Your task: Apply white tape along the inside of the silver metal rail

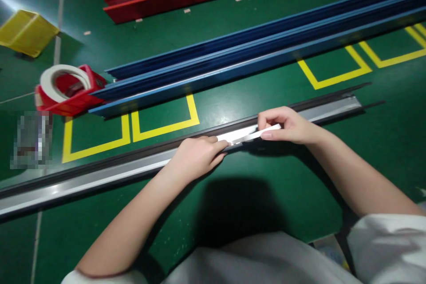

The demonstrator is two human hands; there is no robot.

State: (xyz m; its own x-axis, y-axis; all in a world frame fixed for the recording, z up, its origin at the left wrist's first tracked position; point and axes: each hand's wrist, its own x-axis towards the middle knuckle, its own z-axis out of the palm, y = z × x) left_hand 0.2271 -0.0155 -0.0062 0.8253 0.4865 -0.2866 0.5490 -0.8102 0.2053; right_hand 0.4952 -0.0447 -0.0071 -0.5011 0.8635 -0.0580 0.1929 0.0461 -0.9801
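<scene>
Head view: at centre, the left hand point(196, 156) pinches one end of a short white tape strip point(248, 135) against the long grey metal rail point(100, 177); the right hand point(282, 124), at three o'clock of it, grips the strip's other end.

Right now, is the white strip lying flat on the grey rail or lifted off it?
Partly lifted: the right hand pinches one end of the white strip above the grey rail, while the left hand presses its other end down.
</scene>
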